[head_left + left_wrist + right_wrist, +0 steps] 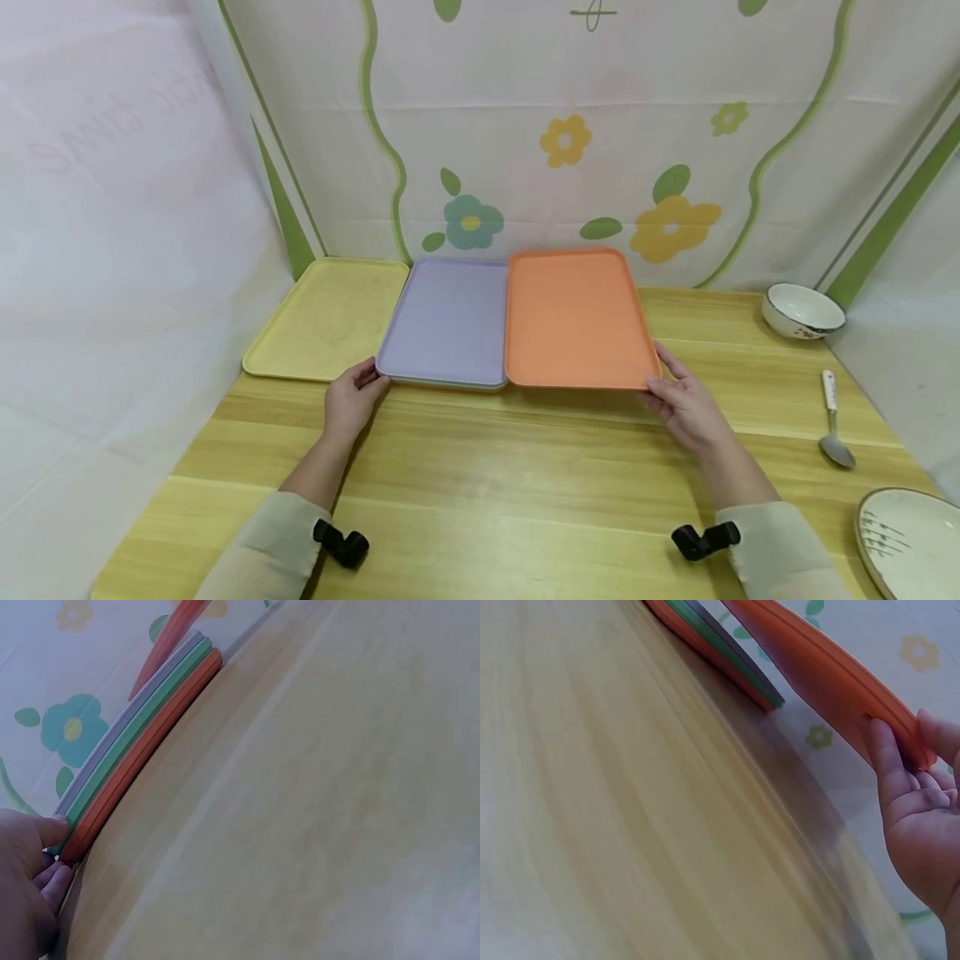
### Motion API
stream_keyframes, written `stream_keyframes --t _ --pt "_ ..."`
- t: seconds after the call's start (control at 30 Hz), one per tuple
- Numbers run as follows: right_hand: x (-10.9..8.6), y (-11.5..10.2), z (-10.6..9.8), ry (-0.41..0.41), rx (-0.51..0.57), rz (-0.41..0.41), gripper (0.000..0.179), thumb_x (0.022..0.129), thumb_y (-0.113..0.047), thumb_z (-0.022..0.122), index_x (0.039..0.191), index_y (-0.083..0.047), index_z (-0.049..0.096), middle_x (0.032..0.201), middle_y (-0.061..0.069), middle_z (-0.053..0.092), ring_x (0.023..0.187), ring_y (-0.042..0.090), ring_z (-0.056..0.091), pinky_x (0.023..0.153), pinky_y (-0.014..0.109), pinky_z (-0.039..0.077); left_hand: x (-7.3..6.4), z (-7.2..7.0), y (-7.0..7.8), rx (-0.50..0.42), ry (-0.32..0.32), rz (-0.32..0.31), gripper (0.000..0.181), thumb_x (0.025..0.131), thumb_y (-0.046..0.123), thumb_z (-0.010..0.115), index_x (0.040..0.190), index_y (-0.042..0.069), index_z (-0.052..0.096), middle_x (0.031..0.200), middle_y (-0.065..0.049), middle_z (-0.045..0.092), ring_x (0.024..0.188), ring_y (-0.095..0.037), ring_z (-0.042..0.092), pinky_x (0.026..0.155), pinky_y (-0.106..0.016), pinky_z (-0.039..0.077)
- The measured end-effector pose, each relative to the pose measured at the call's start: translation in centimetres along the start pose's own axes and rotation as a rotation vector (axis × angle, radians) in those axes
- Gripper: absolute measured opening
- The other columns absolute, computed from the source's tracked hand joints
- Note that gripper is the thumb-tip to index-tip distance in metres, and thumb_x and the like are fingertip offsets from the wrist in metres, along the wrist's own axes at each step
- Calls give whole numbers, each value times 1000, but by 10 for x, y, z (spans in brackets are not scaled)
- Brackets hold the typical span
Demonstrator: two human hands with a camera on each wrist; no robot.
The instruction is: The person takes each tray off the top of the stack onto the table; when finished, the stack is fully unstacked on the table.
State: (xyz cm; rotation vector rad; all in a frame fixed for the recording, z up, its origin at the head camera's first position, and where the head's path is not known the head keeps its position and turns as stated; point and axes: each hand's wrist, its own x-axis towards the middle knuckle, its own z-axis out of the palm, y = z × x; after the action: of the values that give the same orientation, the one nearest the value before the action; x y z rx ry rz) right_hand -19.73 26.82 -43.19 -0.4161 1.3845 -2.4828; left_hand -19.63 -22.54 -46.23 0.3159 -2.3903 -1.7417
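Note:
My right hand [690, 412] grips the near right corner of an orange tray [581, 321], thumb on the rim and fingers beneath. In the right wrist view that tray is lifted and tilted above the table. At the near left corner of a tray stack, my left hand [352, 404] pinches the edge. A purple tray [450, 317] tops this stack. Below it, the left wrist view shows a green tray [139, 740] and another orange tray [148, 756] at the bottom. The lifted tray is directly right of the stack in the head view.
A yellow tray [330, 312] lies left of the stack. On the right side of the wooden table [487, 492] are a white bowl [802, 311], a spoon [832, 425] and a plate [911, 542]. A floral curtain [525, 183] hangs along the back.

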Motion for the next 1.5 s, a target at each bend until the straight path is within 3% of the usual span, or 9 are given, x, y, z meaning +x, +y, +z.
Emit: stream_keyframes --t 0.3,0.67,1.2,1.27,1.4,1.5 --pt "-9 -2 -22 18 -11 14 76 102 8 37 155 -7 -14 121 5 69 106 15 69 92 24 55 2 1 -2 -5 3 -4 51 92 7 67 140 -3 51 138 -23 56 126 -31 56 79 -2 47" --pt "-9 6 -32 39 -114 50 75 102 7 40 154 -3 -13 121 -2 68 104 11 68 90 22 56 3 2 -4 -10 2 4 50 92 7 68 139 -3 52 137 -23 57 125 -31 57 79 -2 47" --pt "0 8 -30 125 -433 178 81 101 -9 52 156 -2 -6 114 -16 64 102 1 65 91 16 53 2 1 -3 6 -2 -2 50 92 8 67 139 -2 52 138 -22 57 126 -31 57 80 -4 48" --pt "1 8 -28 139 -489 203 82 101 -12 54 156 -3 -5 116 -14 63 102 0 64 91 17 53 3 1 -3 8 -1 -3 50 92 8 67 139 -2 52 137 -22 57 126 -31 57 80 -4 48" --pt "4 7 -25 164 -598 238 81 101 -15 55 156 -1 -3 129 6 57 101 -1 63 91 18 54 2 1 -2 19 1 -5 50 92 8 67 139 -2 52 137 -22 57 126 -31 57 81 -4 49" --pt "5 6 -24 196 -679 261 79 101 -15 55 156 2 1 126 13 57 98 -2 63 89 17 54 2 1 -1 22 2 -9 50 93 8 67 139 -2 52 137 -22 57 126 -31 57 82 -5 49"
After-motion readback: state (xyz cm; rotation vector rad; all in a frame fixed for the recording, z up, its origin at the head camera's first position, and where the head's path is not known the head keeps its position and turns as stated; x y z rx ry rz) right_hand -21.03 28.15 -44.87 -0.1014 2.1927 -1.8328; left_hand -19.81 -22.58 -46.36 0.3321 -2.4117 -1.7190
